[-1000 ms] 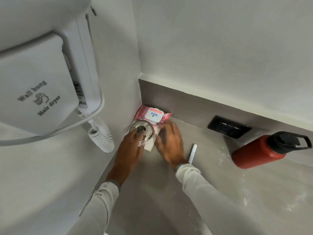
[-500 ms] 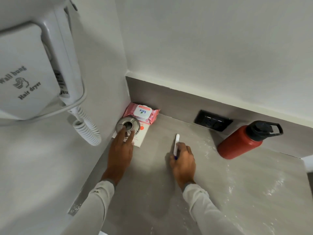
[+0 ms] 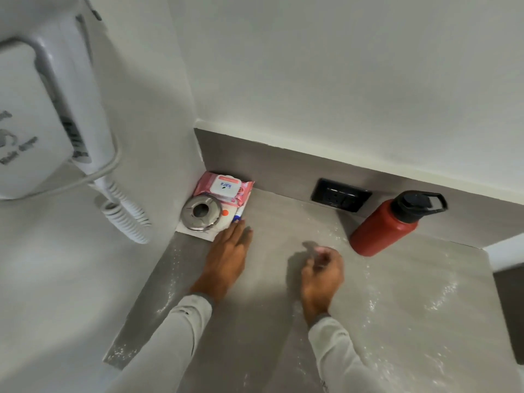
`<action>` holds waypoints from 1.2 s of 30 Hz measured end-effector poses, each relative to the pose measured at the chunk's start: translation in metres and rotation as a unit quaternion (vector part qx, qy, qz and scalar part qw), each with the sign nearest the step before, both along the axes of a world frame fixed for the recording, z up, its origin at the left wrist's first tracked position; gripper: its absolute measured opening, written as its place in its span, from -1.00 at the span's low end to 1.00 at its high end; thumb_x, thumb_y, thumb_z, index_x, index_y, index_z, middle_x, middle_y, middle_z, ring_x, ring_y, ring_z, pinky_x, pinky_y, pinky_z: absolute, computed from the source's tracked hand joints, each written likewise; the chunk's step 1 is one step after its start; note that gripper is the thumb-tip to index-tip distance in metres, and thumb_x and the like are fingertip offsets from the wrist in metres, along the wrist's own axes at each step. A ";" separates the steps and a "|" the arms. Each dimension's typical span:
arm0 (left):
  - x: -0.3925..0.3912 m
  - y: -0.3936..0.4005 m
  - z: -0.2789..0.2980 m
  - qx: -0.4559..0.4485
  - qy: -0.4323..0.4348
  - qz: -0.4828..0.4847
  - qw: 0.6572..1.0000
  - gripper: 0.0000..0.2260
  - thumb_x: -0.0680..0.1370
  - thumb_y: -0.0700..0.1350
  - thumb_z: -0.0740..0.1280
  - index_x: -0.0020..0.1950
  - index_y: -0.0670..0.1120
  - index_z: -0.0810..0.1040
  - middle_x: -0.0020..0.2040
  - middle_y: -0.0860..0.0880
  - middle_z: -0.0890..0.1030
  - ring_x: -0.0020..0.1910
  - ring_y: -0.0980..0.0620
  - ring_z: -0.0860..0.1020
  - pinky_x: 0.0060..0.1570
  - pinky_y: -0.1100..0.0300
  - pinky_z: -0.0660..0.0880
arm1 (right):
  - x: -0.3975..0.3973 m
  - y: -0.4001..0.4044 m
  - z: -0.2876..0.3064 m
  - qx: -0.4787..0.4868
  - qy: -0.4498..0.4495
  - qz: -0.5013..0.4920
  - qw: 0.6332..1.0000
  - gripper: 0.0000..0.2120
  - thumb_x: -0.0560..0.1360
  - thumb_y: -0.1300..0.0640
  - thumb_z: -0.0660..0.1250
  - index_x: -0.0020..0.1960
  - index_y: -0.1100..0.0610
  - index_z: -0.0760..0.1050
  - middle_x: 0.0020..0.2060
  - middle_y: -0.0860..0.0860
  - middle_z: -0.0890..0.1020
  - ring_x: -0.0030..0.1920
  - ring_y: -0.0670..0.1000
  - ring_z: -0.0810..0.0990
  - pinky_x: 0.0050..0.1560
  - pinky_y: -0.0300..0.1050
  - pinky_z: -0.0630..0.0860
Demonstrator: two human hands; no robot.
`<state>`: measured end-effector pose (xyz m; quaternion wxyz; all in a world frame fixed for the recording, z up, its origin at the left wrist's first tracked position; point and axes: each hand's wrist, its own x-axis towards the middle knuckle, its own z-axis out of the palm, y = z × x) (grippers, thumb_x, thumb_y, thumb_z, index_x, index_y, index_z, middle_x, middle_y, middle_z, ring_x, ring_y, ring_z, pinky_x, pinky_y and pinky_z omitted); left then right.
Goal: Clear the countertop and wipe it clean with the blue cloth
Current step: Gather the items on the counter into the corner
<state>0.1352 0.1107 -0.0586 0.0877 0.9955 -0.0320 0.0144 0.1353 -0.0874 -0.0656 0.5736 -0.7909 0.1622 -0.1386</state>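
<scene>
The grey countertop point(image 3: 283, 321) carries white streaks and specks. In its back left corner lie a pink wipes pack point(image 3: 226, 187), a round metal ring point(image 3: 200, 212) on a white card point(image 3: 198, 233), and a white pen with a blue end point(image 3: 237, 215) beside the ring. My left hand point(image 3: 228, 256) is flat, its fingertips touching the pen's near end. My right hand point(image 3: 321, 275) hovers over the middle of the counter, blurred, fingers curled with nothing visible in them. A red bottle with a black lid point(image 3: 388, 225) leans against the back ledge. No blue cloth is in view.
A wall-hung hair dryer point(image 3: 42, 114) with a coiled cord point(image 3: 124, 219) juts out on the left wall above the counter's edge. A black socket plate point(image 3: 340, 194) sits in the back ledge. The counter's right edge point(image 3: 493, 279) drops off.
The pen went from my right hand to the corner pile beside the ring. My left hand left the ring and now touches the pen. My right hand pulled back to mid-counter.
</scene>
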 end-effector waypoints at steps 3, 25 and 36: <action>0.017 -0.007 -0.005 0.108 0.079 0.011 0.991 -0.48 0.59 -0.26 0.05 0.57 -0.14 0.09 0.62 -0.11 0.04 0.60 -0.05 0.03 0.55 -0.05 0.00 | -0.006 -0.052 -0.003 -0.056 0.029 -0.133 0.989 -0.55 0.40 0.38 0.47 0.24 0.31 0.41 0.16 0.26 0.47 0.09 0.18 0.51 0.14 -0.14 0.45; -0.034 0.028 0.005 0.041 0.068 0.059 0.995 -0.37 0.06 -0.38 0.55 0.14 -0.34 0.62 0.14 -0.30 0.65 0.03 -0.21 0.69 -0.10 0.02 0.65 | 0.090 0.033 0.009 -0.040 0.027 0.193 0.980 -0.27 0.21 -0.12 0.69 0.28 0.04 0.50 0.07 0.01 0.72 -0.04 -0.03 0.72 0.10 -0.08 0.67; -0.024 0.047 0.001 -0.021 0.114 0.058 0.992 -0.38 0.53 -0.21 0.25 0.57 -0.08 0.13 0.61 -0.03 0.11 0.47 -0.05 0.35 0.36 0.14 0.37 | 0.121 0.093 0.009 -0.031 0.072 0.193 0.978 -0.30 0.30 0.07 0.67 0.36 0.12 0.48 0.16 0.12 0.70 0.11 0.17 0.69 0.26 0.12 0.61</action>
